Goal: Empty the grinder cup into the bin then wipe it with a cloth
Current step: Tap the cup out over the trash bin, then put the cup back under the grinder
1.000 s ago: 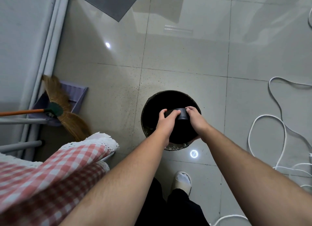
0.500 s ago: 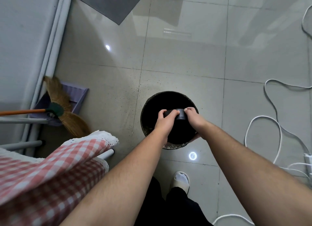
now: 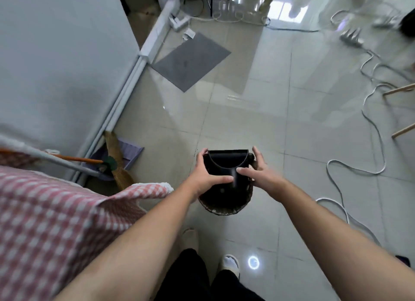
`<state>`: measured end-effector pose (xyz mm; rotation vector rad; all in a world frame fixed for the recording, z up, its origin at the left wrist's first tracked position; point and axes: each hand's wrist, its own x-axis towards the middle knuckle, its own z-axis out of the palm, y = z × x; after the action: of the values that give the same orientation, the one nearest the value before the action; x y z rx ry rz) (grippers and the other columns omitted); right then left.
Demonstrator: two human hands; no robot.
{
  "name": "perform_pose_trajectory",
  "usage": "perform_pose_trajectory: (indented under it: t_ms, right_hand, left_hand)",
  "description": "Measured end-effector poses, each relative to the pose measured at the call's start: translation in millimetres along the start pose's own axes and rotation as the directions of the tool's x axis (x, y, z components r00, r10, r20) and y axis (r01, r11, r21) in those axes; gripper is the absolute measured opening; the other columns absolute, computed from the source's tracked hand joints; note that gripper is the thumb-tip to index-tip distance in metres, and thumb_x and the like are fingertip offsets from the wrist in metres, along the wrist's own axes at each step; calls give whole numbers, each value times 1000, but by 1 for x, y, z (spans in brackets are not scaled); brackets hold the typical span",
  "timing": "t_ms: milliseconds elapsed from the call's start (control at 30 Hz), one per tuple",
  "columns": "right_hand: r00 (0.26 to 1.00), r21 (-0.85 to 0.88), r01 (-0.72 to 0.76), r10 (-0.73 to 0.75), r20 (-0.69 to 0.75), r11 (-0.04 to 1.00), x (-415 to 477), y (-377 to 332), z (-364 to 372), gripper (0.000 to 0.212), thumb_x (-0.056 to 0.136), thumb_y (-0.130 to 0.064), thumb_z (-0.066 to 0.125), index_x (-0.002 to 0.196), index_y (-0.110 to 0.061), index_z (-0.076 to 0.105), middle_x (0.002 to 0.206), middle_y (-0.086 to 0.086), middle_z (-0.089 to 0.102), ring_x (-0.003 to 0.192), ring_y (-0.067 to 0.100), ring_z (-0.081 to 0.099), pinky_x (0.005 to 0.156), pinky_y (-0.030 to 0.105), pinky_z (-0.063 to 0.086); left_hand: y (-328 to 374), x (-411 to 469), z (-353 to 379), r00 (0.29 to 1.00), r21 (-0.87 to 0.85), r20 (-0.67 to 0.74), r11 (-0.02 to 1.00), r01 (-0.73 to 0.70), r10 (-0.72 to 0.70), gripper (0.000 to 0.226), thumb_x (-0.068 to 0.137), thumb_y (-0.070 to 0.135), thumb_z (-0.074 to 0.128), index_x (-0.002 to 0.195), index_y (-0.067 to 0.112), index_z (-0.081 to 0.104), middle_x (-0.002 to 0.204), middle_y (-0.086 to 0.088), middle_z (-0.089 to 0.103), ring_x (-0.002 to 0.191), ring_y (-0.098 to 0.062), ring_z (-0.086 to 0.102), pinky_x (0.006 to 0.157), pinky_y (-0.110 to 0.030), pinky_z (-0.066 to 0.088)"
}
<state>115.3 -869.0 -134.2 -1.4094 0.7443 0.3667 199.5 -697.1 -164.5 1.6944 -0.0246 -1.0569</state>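
A black grinder cup (image 3: 226, 163) is held between both hands above a round dark bin (image 3: 224, 203) on the tiled floor. My left hand (image 3: 207, 177) grips its left side, thumb across the front. My right hand (image 3: 258, 172) holds its right side with fingers spread, thumb on the front. The cup's flat top edge faces away from me. What is inside the cup is hidden. No cloth for wiping is identifiable apart from the checked fabric on the table.
A table with a red-and-white checked cloth (image 3: 56, 213) stands at the left. A broom (image 3: 112, 163) and purple dustpan (image 3: 129, 152) lean by the wall. White cables (image 3: 370, 125) trail across the right floor. A grey mat (image 3: 190, 60) lies farther ahead.
The cup has been lifted up out of the bin's mouth and turned over. The view has tilted up, showing more of the room.
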Motion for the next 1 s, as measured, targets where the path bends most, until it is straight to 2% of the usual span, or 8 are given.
perform_pose_trajectory:
  t_ms: [67,200,300,400,567,733,867,1000]
  right_hand:
    - [996,-35,77,-76,44,996,-22,-21,0,94,83,-14,68,149,-32,4,134,-12,34,122,14,48,108,41,39]
    - [956,-66,271,-260,133,960,-60,-64,16,85,79,1,69,143,-28,21,136,-10,40,110,19,59,78,22,55]
    - [905,-88,385,-358,230,919,-80,-102,35,89,74,6,72,143,-25,25,141,-3,42,117,24,54,93,33,49]
    - [847,-144,473,-403,348,869,-99,-138,67,96,62,-4,82,140,-24,31,141,-4,45,121,23,53,103,41,44]
    - [740,-226,598,-422,524,769,-124,-175,153,93,61,2,83,136,-25,34,137,-3,47,123,22,51,101,40,45]
    - [607,-238,699,-385,695,674,-150,-180,266,93,63,3,81,137,-26,32,135,-3,47,124,21,50,101,43,46]
    - [468,-197,760,-311,827,619,-176,-163,362,97,65,5,80,136,-36,28,137,1,43,125,25,49,97,47,49]
    - [373,-187,798,-226,900,574,-205,-136,457,104,63,1,82,133,-49,23,140,4,41,125,28,49,97,48,49]
  left_hand:
    - [20,-28,-5,995,-9,-22,995,-95,94,129,36,37,93,144,37,22,143,1,46,128,-15,50,109,-38,43]
    - [56,-82,-19,967,-63,-64,966,-251,247,123,40,23,93,141,35,25,145,-3,44,131,-20,48,107,-40,45]
    - [79,-121,-40,928,-56,-155,935,-351,339,124,36,29,93,139,38,26,147,-3,42,135,-23,45,109,-43,43]
    - [90,-166,-68,879,-48,-269,906,-420,394,131,34,28,93,144,36,23,147,-3,42,135,-21,44,111,-41,41]
    - [79,-246,-125,768,63,-496,899,-433,405,122,34,29,96,138,27,33,135,-5,52,128,-25,53,106,-46,47]
    - [39,-336,-182,590,147,-694,884,-443,411,109,57,3,93,141,32,30,131,3,51,126,-20,51,101,-33,48]
    - [-11,-407,-218,463,157,-817,906,-394,343,111,59,8,93,144,37,28,131,8,50,123,-13,50,99,-28,47]
    - [-70,-474,-259,356,143,-900,941,-308,253,113,49,25,96,141,41,32,136,6,53,129,-18,50,105,-45,47]
